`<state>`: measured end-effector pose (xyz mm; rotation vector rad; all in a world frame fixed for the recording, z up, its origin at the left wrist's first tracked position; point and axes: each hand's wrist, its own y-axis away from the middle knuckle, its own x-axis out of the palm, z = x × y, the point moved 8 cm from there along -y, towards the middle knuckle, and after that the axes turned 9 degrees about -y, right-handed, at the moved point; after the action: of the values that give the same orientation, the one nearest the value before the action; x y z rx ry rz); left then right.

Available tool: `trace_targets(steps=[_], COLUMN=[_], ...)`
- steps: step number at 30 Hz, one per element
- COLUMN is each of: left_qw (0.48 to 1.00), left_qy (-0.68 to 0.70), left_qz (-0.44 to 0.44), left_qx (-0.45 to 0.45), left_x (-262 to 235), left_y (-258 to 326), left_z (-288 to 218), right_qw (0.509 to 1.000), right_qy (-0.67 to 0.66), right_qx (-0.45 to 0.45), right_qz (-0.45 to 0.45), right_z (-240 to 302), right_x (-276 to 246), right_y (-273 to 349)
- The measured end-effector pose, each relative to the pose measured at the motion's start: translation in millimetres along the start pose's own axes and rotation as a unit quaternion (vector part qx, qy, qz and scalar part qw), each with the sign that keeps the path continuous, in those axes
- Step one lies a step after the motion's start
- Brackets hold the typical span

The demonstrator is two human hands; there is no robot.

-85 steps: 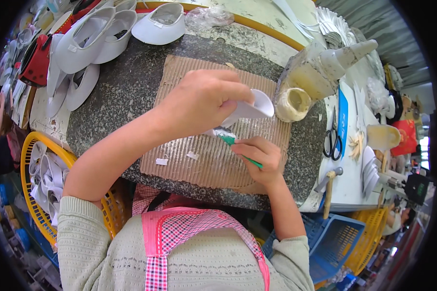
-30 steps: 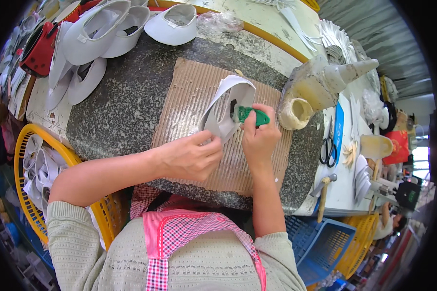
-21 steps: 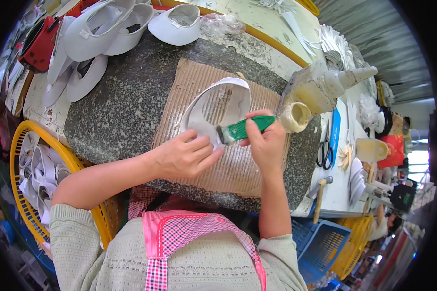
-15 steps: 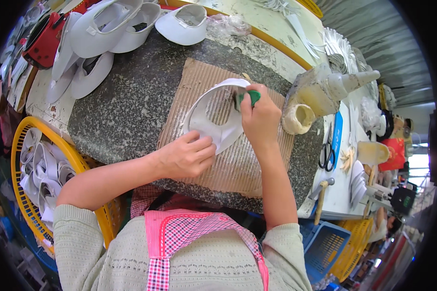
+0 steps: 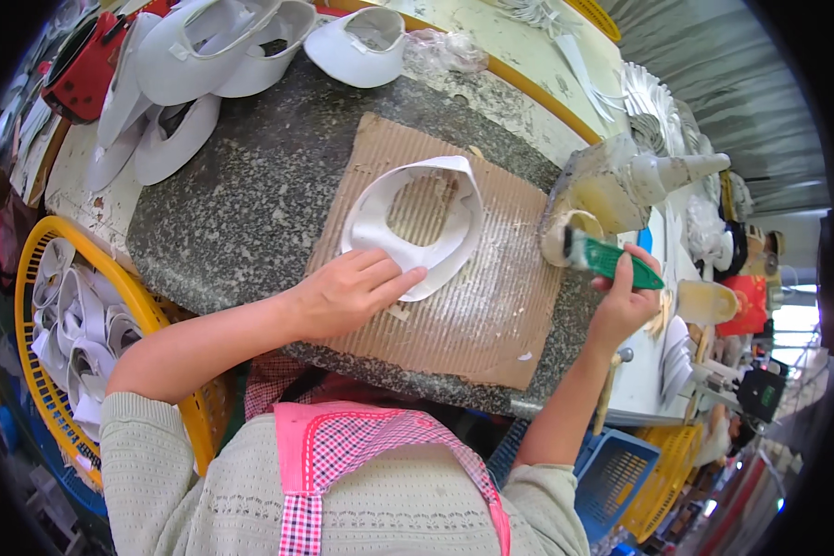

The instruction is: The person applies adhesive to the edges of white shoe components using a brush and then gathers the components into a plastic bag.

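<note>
A white shoe upper (image 5: 371, 222), ring-like with an opening in its middle, lies on a ribbed cardboard sheet (image 5: 500, 343). My left hand (image 5: 347, 289) grips its near edge, thumb on top; the undersides of the fingers are hidden. In my right hand (image 5: 624, 301) is a brush (image 5: 625, 264) with a green handle. Its dark bristles are at the mouth of a crusted, round side opening on a translucent glue bottle (image 5: 598, 190). That bottle lies tilted at the right of the cardboard, its nozzle pointing up and right.
Several white uppers (image 5: 357, 69) stand along the far left of the speckled stone slab (image 5: 204, 241). A yellow basket (image 5: 148, 310) of white pieces sits at my left. A hammer (image 5: 612, 375) lies at the slab's right. Blue (image 5: 621, 473) and yellow crates stand below, at right.
My right hand has moved right with the brush, from inside the upper to the glue bottle's opening. My left hand stays at the upper's near edge, slightly shifted.
</note>
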<state>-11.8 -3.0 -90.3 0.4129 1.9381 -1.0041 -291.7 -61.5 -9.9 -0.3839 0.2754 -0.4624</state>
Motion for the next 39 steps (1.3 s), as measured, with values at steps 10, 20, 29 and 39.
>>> trace_targets(steps=[10, 20, 29, 39], left_qw=[0.988, 0.996, 0.999, 0.992], left_qy=[-0.106, -0.009, 0.005, -0.073], left_qz=[0.109, 0.091, -0.011, -0.014], left_qx=[-0.036, -0.011, 0.038, 0.102], left_x=[14, -2, -11, -5], left_y=[-5, -2, 16, 23], left_z=[-7, -9, -3, -16], right_qw=[0.979, 0.962, 0.956, 0.77], right_qy=[0.034, -0.226, -0.046, -0.045], right_qx=[-0.143, -0.017, -0.161, -0.254], right_qz=[0.142, 0.156, 0.24, 0.584], right_z=[-17, 10, 12, 39], right_x=[-36, 45, 164, 192], right_y=[-7, 44, 70, 92])
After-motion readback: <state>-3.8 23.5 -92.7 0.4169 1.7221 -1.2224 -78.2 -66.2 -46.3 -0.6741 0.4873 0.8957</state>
